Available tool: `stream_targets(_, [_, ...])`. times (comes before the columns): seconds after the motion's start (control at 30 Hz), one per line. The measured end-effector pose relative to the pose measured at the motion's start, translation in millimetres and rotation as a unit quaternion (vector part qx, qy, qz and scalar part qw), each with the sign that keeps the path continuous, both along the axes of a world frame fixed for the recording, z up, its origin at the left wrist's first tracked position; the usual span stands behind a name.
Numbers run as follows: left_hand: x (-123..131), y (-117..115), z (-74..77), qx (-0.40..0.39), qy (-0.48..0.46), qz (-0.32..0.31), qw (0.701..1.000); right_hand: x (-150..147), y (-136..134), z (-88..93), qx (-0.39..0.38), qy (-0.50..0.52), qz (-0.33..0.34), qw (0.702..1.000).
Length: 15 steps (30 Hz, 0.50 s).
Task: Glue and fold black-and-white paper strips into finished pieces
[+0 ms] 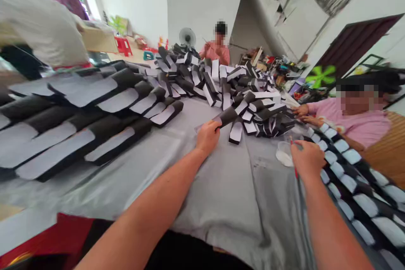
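The left hand (207, 137) pinches a black-and-white paper strip (226, 117) ahead of it, while the right hand (305, 160) closes around a red stick (295, 171), apparently kept handy beside a small white-smeared dish (284, 155) on the grey cloth (218, 190).

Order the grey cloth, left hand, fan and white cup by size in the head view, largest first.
1. grey cloth
2. left hand
3. fan and white cup: they look alike, and nearness makes it unsure, so unranked.

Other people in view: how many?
4: person in white at left, person in purple behind, person in coral ahead, person in pink at right. More may be hidden.
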State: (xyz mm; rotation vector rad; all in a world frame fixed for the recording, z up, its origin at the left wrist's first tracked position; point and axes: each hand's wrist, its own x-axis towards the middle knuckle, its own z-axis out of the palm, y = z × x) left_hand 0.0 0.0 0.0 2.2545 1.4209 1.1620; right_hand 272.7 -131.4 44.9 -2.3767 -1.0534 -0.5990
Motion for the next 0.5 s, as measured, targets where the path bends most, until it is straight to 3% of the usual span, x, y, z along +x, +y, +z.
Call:
stream_targets(0.13, [0, 3, 0.3, -0.039, 0.048, 0.023, 0.998, -39, 26, -12.3, -0.048, 0.017, 0.182, 0.982])
stream_targets(0.2, [-1, 5, -0.1, -0.06, 0.062, 0.03, 0.996, -64, 39, -23.1, -0.074, 0.027, 0.226, 0.971])
stream_targets(0.33, [-1, 9, -1.2, -0.074, 0.072, 0.037, 0.994, -110, 59, -42.1, -0.126, 0.04, 0.258, 0.957])
stream_targets(0.5, [-4, 6, 2.9, -0.082, 0.076, 0.032, 0.993, -136, 65, -46.9, -0.202, 0.045, 0.21, 0.956])
